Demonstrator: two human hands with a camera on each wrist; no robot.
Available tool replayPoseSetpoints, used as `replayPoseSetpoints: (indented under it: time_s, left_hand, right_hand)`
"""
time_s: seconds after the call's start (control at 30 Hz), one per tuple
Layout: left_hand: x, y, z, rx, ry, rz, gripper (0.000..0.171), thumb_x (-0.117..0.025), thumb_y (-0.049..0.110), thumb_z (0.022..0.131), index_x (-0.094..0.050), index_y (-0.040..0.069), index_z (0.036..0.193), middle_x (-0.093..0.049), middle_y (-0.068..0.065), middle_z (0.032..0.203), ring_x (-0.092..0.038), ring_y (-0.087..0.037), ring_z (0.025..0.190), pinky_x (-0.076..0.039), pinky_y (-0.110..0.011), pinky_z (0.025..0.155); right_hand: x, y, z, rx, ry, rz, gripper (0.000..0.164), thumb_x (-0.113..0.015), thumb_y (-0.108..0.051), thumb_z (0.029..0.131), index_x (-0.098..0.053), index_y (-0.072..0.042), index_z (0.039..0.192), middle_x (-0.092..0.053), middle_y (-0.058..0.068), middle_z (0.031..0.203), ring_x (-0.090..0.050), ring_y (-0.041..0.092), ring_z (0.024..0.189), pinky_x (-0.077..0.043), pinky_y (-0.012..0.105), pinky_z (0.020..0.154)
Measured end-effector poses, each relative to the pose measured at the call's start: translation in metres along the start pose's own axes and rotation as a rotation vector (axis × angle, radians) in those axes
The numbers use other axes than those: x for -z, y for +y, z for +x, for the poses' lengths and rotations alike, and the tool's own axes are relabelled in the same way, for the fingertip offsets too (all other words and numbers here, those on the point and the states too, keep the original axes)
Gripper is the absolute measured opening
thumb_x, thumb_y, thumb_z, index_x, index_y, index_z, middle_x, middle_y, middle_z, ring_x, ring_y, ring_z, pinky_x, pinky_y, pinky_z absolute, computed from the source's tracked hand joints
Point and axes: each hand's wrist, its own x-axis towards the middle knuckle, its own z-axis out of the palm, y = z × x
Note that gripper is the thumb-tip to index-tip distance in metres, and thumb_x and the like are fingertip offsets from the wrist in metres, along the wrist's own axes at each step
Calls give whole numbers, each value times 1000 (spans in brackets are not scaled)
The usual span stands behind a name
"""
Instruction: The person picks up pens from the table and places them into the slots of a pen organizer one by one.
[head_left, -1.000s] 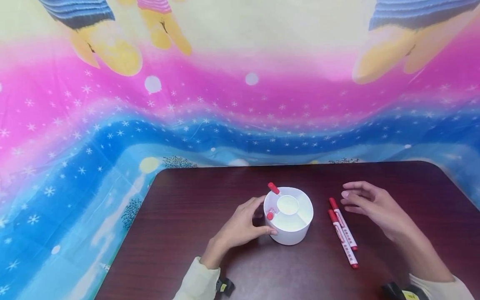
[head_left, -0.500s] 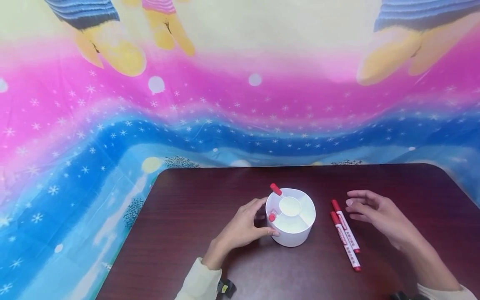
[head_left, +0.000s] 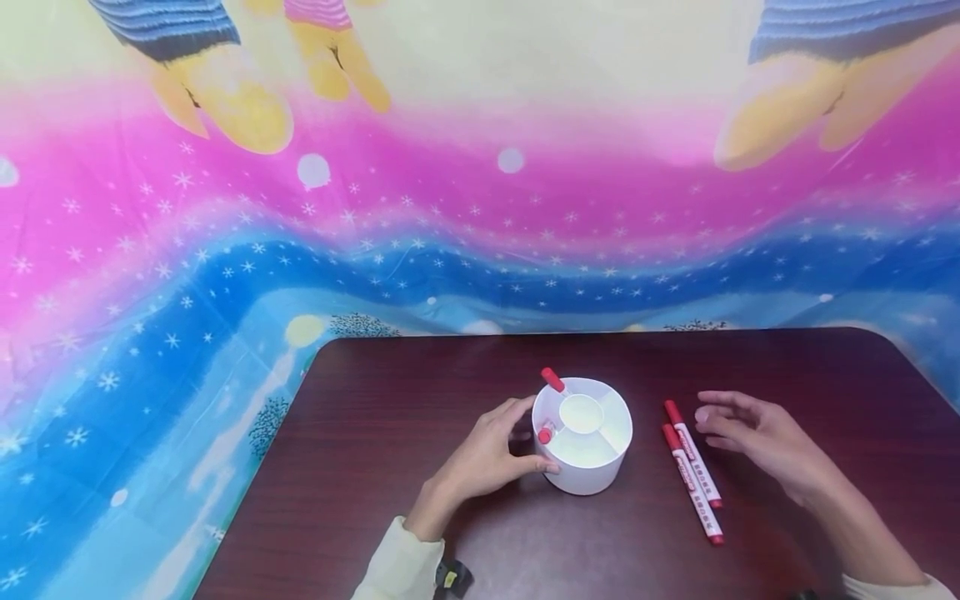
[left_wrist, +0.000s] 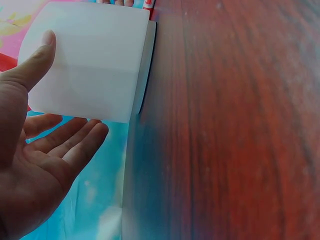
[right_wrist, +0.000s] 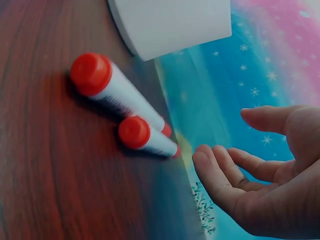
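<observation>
A round white divided pen holder [head_left: 583, 477] stands on the table, with a small round cup in its middle. Two red-capped markers lean in its left side, one with its red cap [head_left: 552, 380] above the far rim and the other with its red end [head_left: 544, 435] near the left rim. My left hand [head_left: 487, 454] grips the holder from the left, thumb on the near wall and fingers round the far side. Two red-and-white whiteboard markers [head_left: 693, 479] lie side by side to the right. Beyond them my right hand [head_left: 765, 442] hovers with relaxed fingers, holding nothing.
The dark wood-grain table [head_left: 360, 400] has rounded far corners. Behind it hangs a colourful printed cloth [head_left: 450, 208], which also runs down past the table's left side.
My right hand has drawn slightly back toward me, beside the lying markers. The left hand keeps its hold on the pen holder. The head view has shifted a little.
</observation>
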Motion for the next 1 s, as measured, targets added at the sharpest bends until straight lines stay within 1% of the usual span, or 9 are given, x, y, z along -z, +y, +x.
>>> replayPoseSetpoints:
  time_s: [0.07, 0.17, 0.23, 0.3, 0.4, 0.53, 0.67, 0.83, 1.0]
  left_hand:
    - [0, 0, 0, 4, 0, 7, 95, -94, 45, 83, -46, 25, 163, -63, 2, 148, -67, -16, 128, -59, -29, 107]
    - [0, 0, 0, 6, 1, 6, 96, -94, 45, 83, -46, 25, 163, -63, 2, 148, -66, -16, 128, -59, -30, 107]
    - [0, 0, -1, 5, 4, 7, 95, -94, 45, 83, -46, 25, 163, -64, 2, 147, -66, -15, 128, -59, -30, 107]
    - [0, 0, 0, 1, 7, 6, 95, -94, 45, 83, -47, 25, 163, -64, 1, 147, -66, -16, 127, -59, -31, 107]
    - [0, 0, -1, -2, 10, 12, 95, -94, 44, 82, -47, 25, 163, -64, 1, 146, -66, -15, 127, -59, -33, 108]
    - [0, 0, -1, -6, 11, 7, 96, -95, 43, 82, -47, 24, 163, -64, 1, 146, -67, -15, 126, -59, -33, 108]
    - [-1, 0, 0, -13, 11, 3, 95, -95, 42, 82, -47, 24, 163, -64, 1, 146, -68, -14, 125, -60, -32, 107]
    - [-1, 0, 0, -4, 10, 6, 96, -95, 43, 82, -46, 24, 163, -65, 1, 146, -68, -14, 125, -59, -31, 107]
    - [-1, 0, 0, 1, 10, 9, 96, -94, 44, 82, -46, 24, 163, -65, 1, 145, -68, -14, 125, -59, -33, 108]
  right_hand:
    - [1, 1, 0, -18, -10, -27, 65, -68, -21, 107, -41, 14, 155, -72, 4, 121, -74, 1, 101, -65, 23, 86]
    - [2, 4, 2, -47, -22, -70, 69, -69, -26, 107, -41, 12, 157, -67, 23, 133, -77, 8, 102, -64, 21, 86]
    - [3, 7, 4, -62, -34, -95, 70, -69, -28, 107, -41, 11, 158, -63, 31, 141, -79, 12, 103, -63, 18, 85]
    - [4, 9, 5, -67, -44, -109, 70, -69, -28, 107, -42, 12, 157, -60, 35, 145, -79, 13, 104, -63, 18, 85]
    - [4, 13, 8, -53, -62, -110, 68, -71, -24, 106, -43, 15, 155, -60, 37, 145, -77, 7, 102, -65, 23, 85]
    - [2, 18, 13, -47, -81, -122, 67, -74, -19, 103, -46, 18, 151, -67, 36, 135, -75, 2, 97, -67, 29, 82]
    - [2, 20, 18, -71, -95, -156, 68, -78, -20, 100, -49, 17, 149, -72, 29, 127, -75, 7, 95, -67, 31, 78]
    - [1, 20, 22, -105, -106, -152, 70, -81, -20, 97, -50, 16, 149, -72, 26, 126, -75, 11, 95, -68, 34, 77]
    - [-3, 19, 23, -103, -96, -177, 70, -86, -17, 92, -55, 15, 145, -74, 22, 119, -75, 14, 92, -68, 34, 76]
